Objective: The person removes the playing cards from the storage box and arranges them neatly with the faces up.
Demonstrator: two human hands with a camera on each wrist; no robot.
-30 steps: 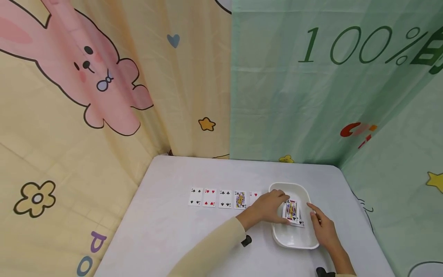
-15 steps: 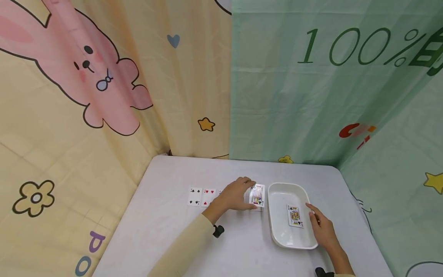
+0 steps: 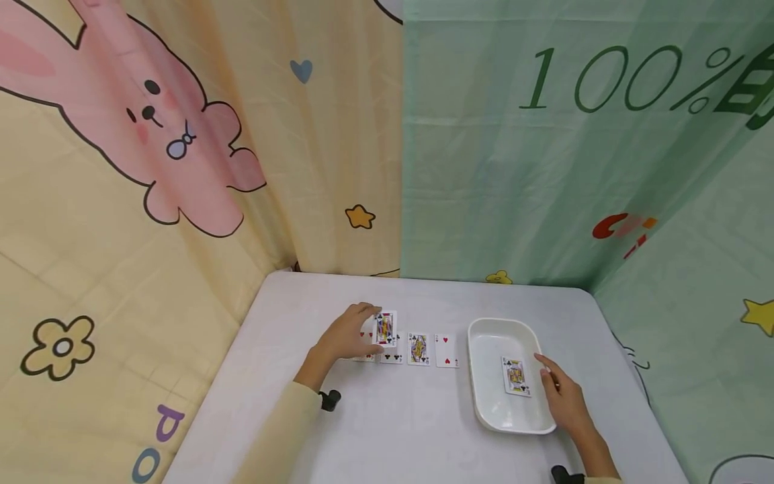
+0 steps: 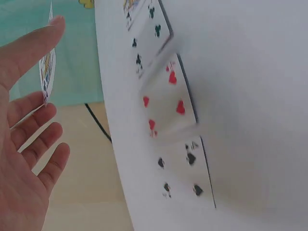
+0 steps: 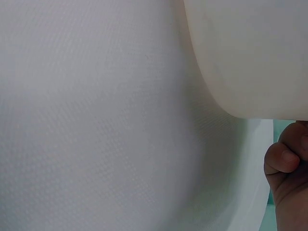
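My left hand (image 3: 347,334) pinches a face card (image 3: 385,329) between thumb and fingers, over the left part of a row of playing cards. Seen edge-on in the left wrist view, the face card (image 4: 47,72) is raised above the table and slightly bowed. Below it lie a four of clubs (image 3: 392,358), a four of hearts (image 4: 171,98) and a four of spades (image 4: 183,175), the last hidden by the hand in the head view. My right hand (image 3: 565,398) grips the right rim of a white tray (image 3: 502,418), where another face card (image 3: 516,376) lies face up.
Further right in the row are a queen (image 3: 418,349) and a low heart card (image 3: 447,351), close to the tray's left side. A white cloth covers the table (image 3: 423,437). Printed curtains (image 3: 338,148) stand behind it and at both sides.
My left hand has lifted a face card out of the tray and carried it left across the row. One face card stays in the tray. My right hand keeps its place on the rim.
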